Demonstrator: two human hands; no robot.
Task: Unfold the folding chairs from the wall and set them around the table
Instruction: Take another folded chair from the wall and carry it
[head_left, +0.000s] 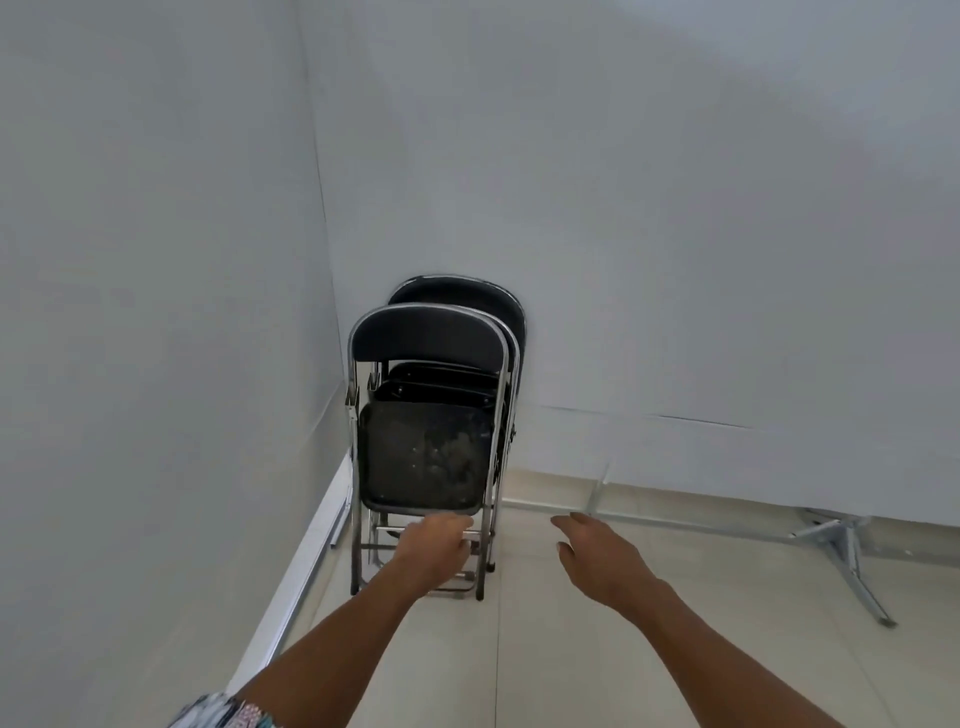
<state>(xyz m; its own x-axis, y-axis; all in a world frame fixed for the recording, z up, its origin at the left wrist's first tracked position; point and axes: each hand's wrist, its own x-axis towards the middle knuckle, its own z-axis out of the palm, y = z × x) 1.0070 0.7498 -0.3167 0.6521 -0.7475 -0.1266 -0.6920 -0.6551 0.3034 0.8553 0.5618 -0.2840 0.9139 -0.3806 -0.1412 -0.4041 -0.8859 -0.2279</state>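
Observation:
Folded chairs with black seats and chrome frames lean in the corner against the white wall. The front chair (428, 410) shows its dusty folded-up seat; at least one more chair (467, 296) stands behind it. My left hand (434, 545) reaches out just below the front chair's seat edge, fingers slightly curled, holding nothing. My right hand (597, 556) is stretched forward to the right of the chairs, over the floor, fingers apart and empty. No table is in view.
White backdrop panels form the corner; the right one rests on a metal stand (847, 551) with splayed legs on the floor. A white baseboard rail (311, 561) runs along the left wall. The floor is pale tile.

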